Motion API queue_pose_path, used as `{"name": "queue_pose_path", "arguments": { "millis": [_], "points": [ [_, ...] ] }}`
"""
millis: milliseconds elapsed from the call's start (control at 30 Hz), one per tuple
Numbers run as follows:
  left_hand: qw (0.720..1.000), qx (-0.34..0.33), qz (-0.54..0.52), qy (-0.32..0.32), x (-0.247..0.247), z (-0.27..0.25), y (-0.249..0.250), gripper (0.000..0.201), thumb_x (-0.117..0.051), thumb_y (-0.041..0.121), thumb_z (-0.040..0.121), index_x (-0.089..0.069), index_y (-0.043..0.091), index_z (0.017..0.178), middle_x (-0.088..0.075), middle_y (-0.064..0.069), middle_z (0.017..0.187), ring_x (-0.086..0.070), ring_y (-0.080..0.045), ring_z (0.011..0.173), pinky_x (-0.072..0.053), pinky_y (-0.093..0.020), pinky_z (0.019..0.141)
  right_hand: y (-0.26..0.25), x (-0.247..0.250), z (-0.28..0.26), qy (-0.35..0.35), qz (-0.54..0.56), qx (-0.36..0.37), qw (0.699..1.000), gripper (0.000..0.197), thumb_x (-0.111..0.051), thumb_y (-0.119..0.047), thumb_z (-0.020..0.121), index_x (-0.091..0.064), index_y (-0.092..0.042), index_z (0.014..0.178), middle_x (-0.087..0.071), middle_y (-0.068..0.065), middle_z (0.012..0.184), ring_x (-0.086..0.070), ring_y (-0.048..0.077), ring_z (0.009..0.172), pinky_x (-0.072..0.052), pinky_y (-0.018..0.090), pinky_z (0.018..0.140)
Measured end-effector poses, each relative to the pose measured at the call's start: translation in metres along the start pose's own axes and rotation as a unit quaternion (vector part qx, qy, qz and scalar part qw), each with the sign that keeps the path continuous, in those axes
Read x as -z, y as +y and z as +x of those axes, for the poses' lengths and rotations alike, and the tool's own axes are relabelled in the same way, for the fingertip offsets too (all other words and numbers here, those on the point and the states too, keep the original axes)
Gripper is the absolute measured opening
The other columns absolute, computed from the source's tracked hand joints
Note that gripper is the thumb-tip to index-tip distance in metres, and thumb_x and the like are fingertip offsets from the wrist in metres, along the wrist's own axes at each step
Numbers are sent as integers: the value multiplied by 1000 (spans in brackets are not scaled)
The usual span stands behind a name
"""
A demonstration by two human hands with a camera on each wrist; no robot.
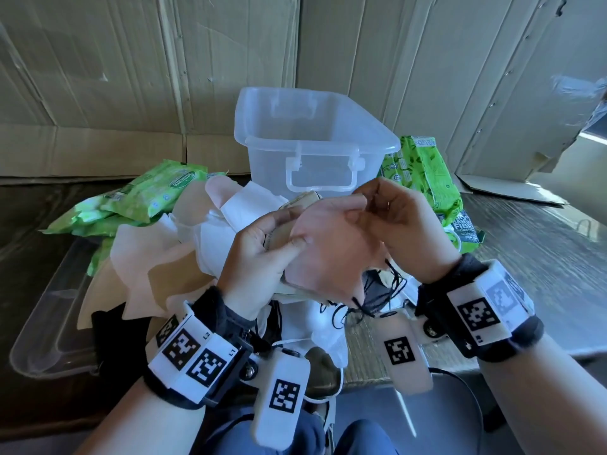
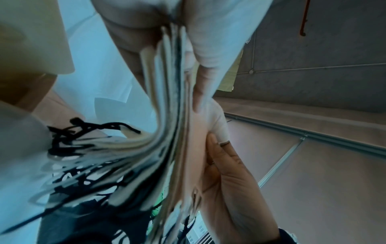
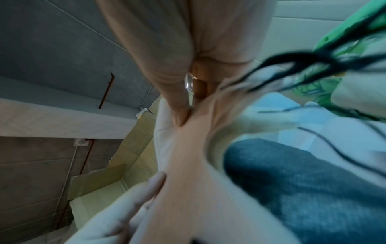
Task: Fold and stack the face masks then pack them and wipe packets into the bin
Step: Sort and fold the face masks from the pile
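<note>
Cardboard walls back a dark desk, clear bin far centre, wipe packets beside | head: left hand grips mask stack, right hand pinches pink mask onto it | left wrist: stack edges fan; square them | right wrist: thumb presses fold; keep ear loops tucked.

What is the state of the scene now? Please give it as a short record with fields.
left hand: left hand grips a stack of folded masks
right hand: right hand pinches the top pink mask
bin: clear bin behind the hands, no masks or packets seen inside
loose masks: pile of masks on the table, left of the hands
wipe packets: green wipe packets on both sides of the bin
</note>
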State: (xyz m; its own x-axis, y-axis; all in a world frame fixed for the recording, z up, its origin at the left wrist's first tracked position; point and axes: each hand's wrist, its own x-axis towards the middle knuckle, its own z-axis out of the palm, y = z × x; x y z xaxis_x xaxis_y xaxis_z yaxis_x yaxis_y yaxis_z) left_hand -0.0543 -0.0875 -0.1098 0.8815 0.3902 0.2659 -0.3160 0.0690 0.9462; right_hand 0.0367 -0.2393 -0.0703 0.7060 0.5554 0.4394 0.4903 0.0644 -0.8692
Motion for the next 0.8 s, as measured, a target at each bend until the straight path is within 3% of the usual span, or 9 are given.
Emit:
{"name": "queue_pose_path", "arguments": {
  "millis": [67, 133, 267, 367, 467, 533, 667, 733, 800],
  "points": [
    [999, 12, -31, -23, -1, -1, 3, 28, -68, 6, 79, -66, 20, 104, -73, 7, 100, -66, -8, 97, -53, -18, 77, -2, -2, 1, -12, 23, -21, 999, 28, -67, 1, 71, -57, -19, 87, -53, -6, 61, -47, 8, 57, -40, 19, 54],
    [998, 1, -32, -54, -2, -2, 5, 35, -67, 9, 77, -65, 19, 111, -69, 5, 113, -62, -9, 109, -49, -19, 90, -1, -6, 3, -26, 30, -51, 998, 48, -69, 9, 72, -53, -24, 103, -50, -6, 61, -45, 8, 53, -39, 20, 51],
    [999, 1, -3, -54, 0, -3, 5, 42, -61, -8, 78, -63, 26, 103, -73, 13, 91, -67, -5, 90, -52, -18, 80, 2, -17, 8, 15, -11, -62, 998, 59, -67, 9, 74, -44, -27, 114, -51, -4, 66, -47, 18, 63, -41, 37, 64],
    [998, -5, 39, -56, 3, -2, 4, 48, -60, -11, 81, -60, 30, 106, -72, 15, 94, -65, -5, 95, -51, -21, 86, 6, -21, 9, 37, -62, -70, 995, 55, -71, -3, 76, -45, -20, 122, -51, -4, 73, -48, 16, 62, -42, 35, 66],
    [993, -40, 64, -86, 0, -3, 7, 58, -58, -14, 80, -53, 32, 115, -63, 18, 114, -57, 1, 111, -44, -17, 94, 6, -21, 7, -18, -175, -58, 983, 29, -70, -24, 79, -59, -11, 102, -53, 8, 92, -55, 21, 76, -46, 36, 74],
    [991, -55, 75, -94, -2, -3, 7, 67, -55, -18, 80, -45, 32, 123, -58, 15, 121, -54, 4, 114, -42, -14, 95, 6, -19, 5, -60, -179, -59, 980, 32, -69, -29, 80, -60, 1, 88, -56, 17, 93, -55, 29, 82, -45, 39, 77],
    [997, -18, 31, 74, -4, 2, 0, 56, -64, 3, 83, -44, 34, 126, -63, 2, 92, -62, -14, 89, -47, -22, 83, 5, -22, 7, 22, -95, -56, 994, 65, -61, -49, 68, -51, 9, 94, -58, 33, 94, -56, 37, 76, -46, 55, 74],
    [991, 24, -12, 132, -6, 3, -3, 51, -65, 21, 86, -43, 27, 132, -61, 3, 96, -59, -13, 95, -44, -27, 92, 7, -24, 9, 65, -84, -44, 993, 72, -54, -56, 66, -45, 9, 96, -54, 36, 96, -55, 42, 81, -46, 60, 75],
    [990, 62, -39, 121, -10, 5, -7, 70, -65, 45, 77, -34, 31, 139, -59, -4, 117, -55, -16, 114, -39, -36, 105, 8, -26, 9, 68, -77, -45, 994, 70, -50, -57, 69, -43, 7, 98, -54, 36, 97, -55, 44, 85, -45, 61, 76]
  ]
}}
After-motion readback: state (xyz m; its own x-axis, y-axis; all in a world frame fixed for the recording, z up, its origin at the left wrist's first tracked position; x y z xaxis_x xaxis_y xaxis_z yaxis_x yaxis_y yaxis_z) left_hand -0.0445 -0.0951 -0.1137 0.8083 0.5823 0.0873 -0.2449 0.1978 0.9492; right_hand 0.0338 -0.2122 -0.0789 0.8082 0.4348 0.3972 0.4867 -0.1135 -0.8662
